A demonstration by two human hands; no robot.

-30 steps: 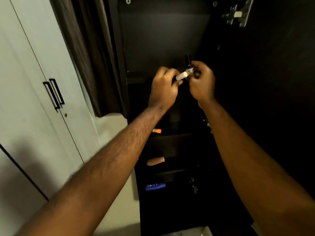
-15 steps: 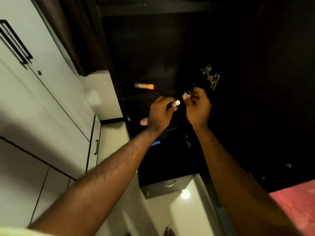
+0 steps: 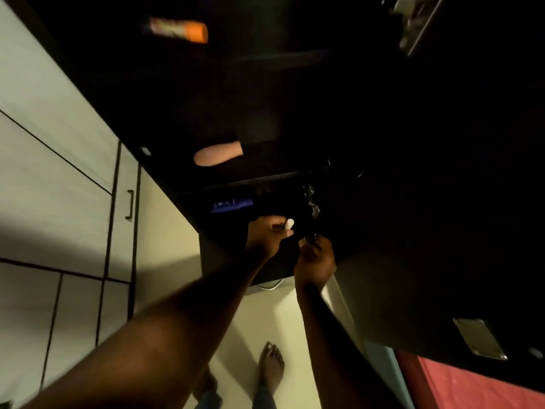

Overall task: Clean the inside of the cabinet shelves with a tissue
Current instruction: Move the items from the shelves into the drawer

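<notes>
At the lowest open shelf: the left hand (image 3: 267, 236) and the right hand (image 3: 315, 261) are held near each other, not touching, in front of the tall dark-brown wooden cabinet (image 3: 309, 113).
Left hand: its fingers are curled round a small white cylindrical piece (image 3: 289, 227), whose rounded end juts out towards the right hand.
Right hand: its fingertips pinch a small dark object (image 3: 309, 240); the light is too dim to tell what kind of thing it is.
Cabinet shelves: dark horizontal boards (image 3: 274, 180) cross the opening one above another, all above the hands.
Top shelf in view: an orange-ended tube (image 3: 180, 29) lies on its side, blurred.
Next shelf down: a peach-coloured rounded tube (image 3: 218, 153) lies on its side near the left front edge.
Shelf beside the hands: a flat blue packet (image 3: 233, 205) lies just up and left of the left hand.
Door fittings: a silver metal hinge (image 3: 418, 25) is at the upper right and a flat silver metal plate (image 3: 479, 342) at the lower right.
Below the hands: a curved metal drawer handle (image 3: 271, 286).
Left side: pale wardrobe doors (image 3: 53, 172) with a black bar handle (image 3: 129, 205).
Floor: two bare feet (image 3: 271, 367) stand on pale flooring (image 3: 295, 320); a red surface (image 3: 472, 388) fills the lower right corner.
</notes>
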